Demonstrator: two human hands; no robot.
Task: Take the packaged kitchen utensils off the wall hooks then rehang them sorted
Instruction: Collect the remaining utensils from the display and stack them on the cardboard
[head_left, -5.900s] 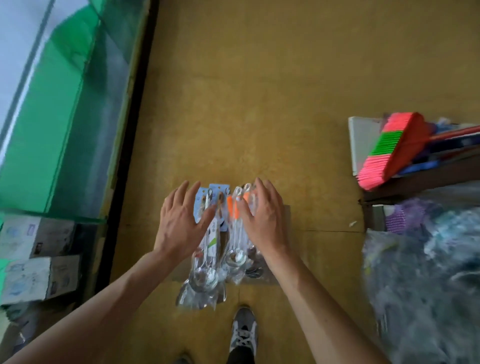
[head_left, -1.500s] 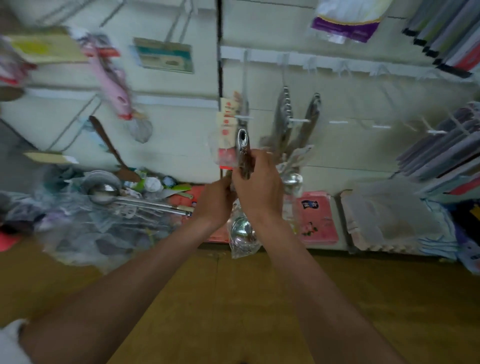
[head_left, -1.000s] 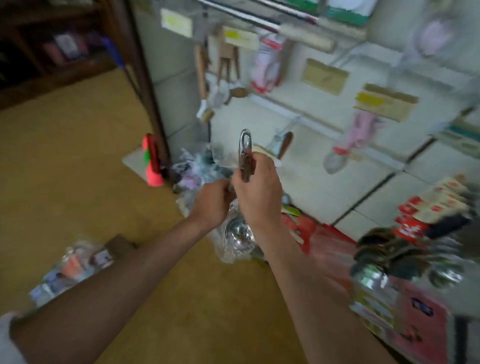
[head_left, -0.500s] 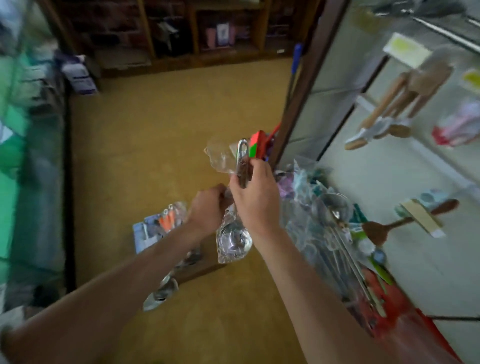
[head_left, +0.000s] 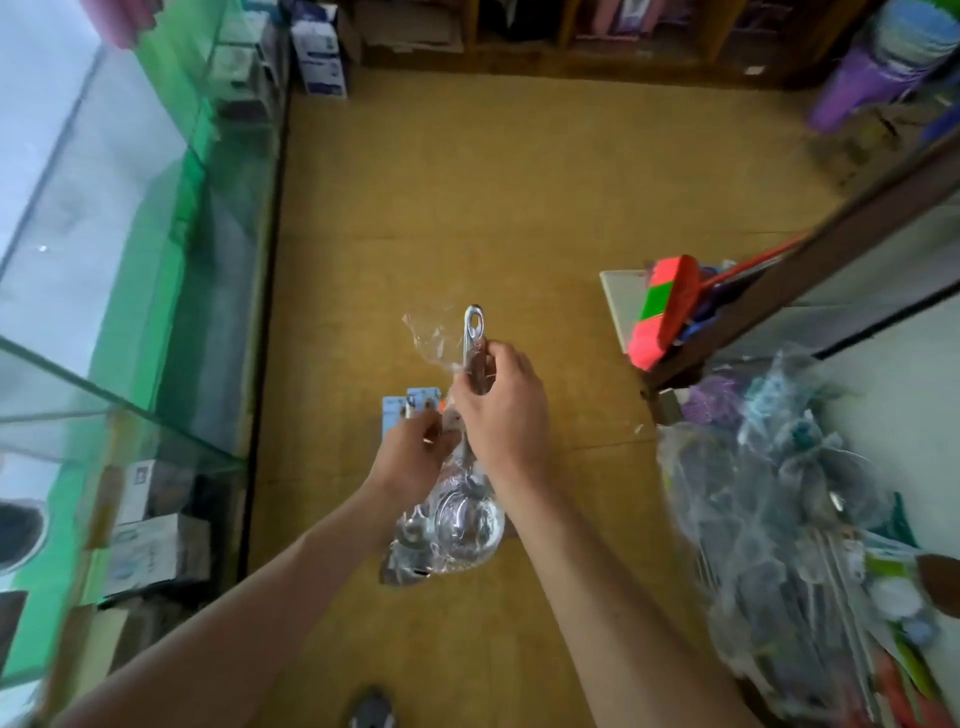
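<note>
My right hand (head_left: 501, 410) grips the metal handle of a plastic-wrapped steel ladle (head_left: 462, 525); the handle's eyelet sticks up above my fingers and the bowl hangs below. My left hand (head_left: 415, 452) pinches the same ladle's plastic wrap just left of the handle. Under my hands, partly hidden, a pile of packaged utensils with blue header cards (head_left: 410, 410) lies on the yellow floor.
A glass display counter (head_left: 130, 312) runs along the left. A pink and green broom head (head_left: 662, 312) leans at the right by a dark wooden post. A heap of bagged utensils (head_left: 779, 509) fills the right side. Wooden shelves stand at the far end. My shoe (head_left: 371, 709) shows below.
My view swung from the wall hooks round to the left and down to the floor pile. Both hands kept hold of the wrapped ladle and carried it over the pile.
</note>
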